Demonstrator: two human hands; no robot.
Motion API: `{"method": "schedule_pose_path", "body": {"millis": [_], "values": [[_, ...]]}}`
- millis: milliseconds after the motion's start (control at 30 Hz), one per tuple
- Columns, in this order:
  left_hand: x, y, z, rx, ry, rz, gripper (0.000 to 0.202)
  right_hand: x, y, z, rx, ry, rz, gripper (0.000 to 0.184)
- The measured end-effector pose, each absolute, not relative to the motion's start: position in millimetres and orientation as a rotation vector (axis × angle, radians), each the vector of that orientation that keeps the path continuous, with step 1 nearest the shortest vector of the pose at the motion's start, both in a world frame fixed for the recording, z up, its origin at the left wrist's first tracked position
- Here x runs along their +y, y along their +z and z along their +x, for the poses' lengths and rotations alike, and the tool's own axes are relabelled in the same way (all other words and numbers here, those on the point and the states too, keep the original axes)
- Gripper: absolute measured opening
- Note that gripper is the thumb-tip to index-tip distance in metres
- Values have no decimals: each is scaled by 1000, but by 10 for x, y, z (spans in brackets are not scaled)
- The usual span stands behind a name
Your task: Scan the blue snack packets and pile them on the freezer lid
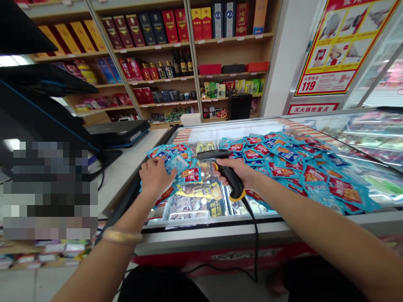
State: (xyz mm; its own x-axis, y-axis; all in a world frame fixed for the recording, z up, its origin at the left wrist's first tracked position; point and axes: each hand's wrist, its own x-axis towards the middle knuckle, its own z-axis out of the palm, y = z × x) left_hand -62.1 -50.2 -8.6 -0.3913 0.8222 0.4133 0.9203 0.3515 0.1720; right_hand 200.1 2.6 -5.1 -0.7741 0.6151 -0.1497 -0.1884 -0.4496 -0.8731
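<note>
My right hand (234, 171) is wrapped round the grip of a black and yellow handheld barcode scanner (233, 183). The scanner's head points left, and its cable hangs over the freezer's front edge. On the left, my left hand (157, 176) has its fingers and thumb at the edge of a small blue snack packet (178, 164) whose clear side faces up. That packet is on a small pile of red and blue snack packets (190, 174). A much larger heap of similar packets (285, 155) spreads over the glass to the right of the scanner.
The packets rest on a glass-topped chest freezer (204, 228) with bagged goods inside. At left, a counter (126, 161) carries a dark flat device (118, 132) and a black monitor (40, 113). Shelves of boxed bottles (151, 27) stand behind. A cable (217, 267) loops near my legs.
</note>
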Motion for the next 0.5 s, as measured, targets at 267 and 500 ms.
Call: {"method": "schedule_pose_path", "body": {"millis": [267,500], "values": [[-614,-92,-530,-2284,-463,-1588,52,-21,-139,1817,-1227,2291,-677,26],[-460,61,-107,-2218,-631,-1658,48,71,-3,2207,-1208,2196,-654,26]]}}
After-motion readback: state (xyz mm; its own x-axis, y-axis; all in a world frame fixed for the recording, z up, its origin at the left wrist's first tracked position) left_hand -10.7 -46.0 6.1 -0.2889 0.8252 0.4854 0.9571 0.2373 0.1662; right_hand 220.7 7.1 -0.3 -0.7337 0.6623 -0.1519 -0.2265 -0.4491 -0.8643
